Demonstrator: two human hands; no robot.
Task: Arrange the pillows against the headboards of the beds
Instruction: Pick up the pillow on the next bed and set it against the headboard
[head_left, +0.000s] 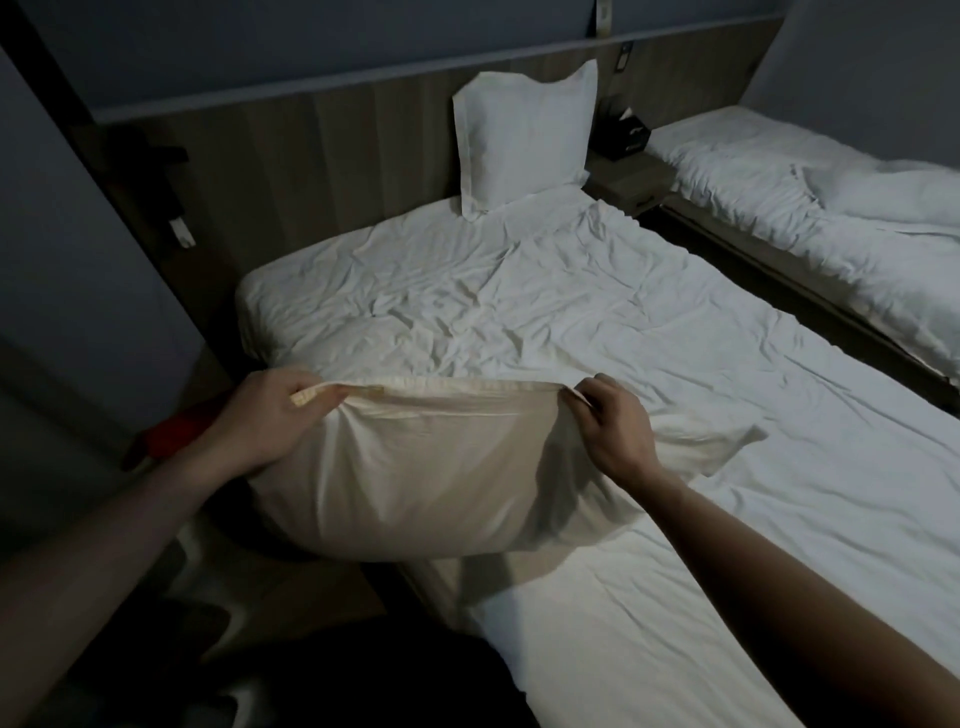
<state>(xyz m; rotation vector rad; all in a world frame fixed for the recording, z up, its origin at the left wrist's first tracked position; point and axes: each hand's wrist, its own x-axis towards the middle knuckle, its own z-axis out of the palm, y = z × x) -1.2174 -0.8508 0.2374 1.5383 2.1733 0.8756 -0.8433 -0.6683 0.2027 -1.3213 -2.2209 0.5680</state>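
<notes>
Pillow (415, 467) in a cream case hangs low in the centre of the frame, held over the near left edge of the nearer bed (597, 322). Left hand (260, 415) pinches the case's top left corner, fingers curled over the hem. Right hand (613, 426) pinches the top right corner the same way, and loose case fabric trails off to its right onto the sheet. A second pillow (524, 135), white, already stands upright against the wooden headboard (311, 156) in the upper middle, on the right part of the bed's head.

The step in hand appears to be carrying this pillow to the headboard. The next move probably calls for lifting it forward across the wrinkled sheet and standing it in the free space left of the white pillow, leaning on the wood.

A second bed (805, 208) runs along the upper right, cut off by the frame edge. No pillow can be made out on its crumpled bedding, and its head end is partly hidden. Between the beds sits a nightstand (623, 176) with a dark box (626, 135), likely tissues. The room is dim. A red shape (176, 436) behind the left wrist and the dark objects at lower left are too murky to identify.
</notes>
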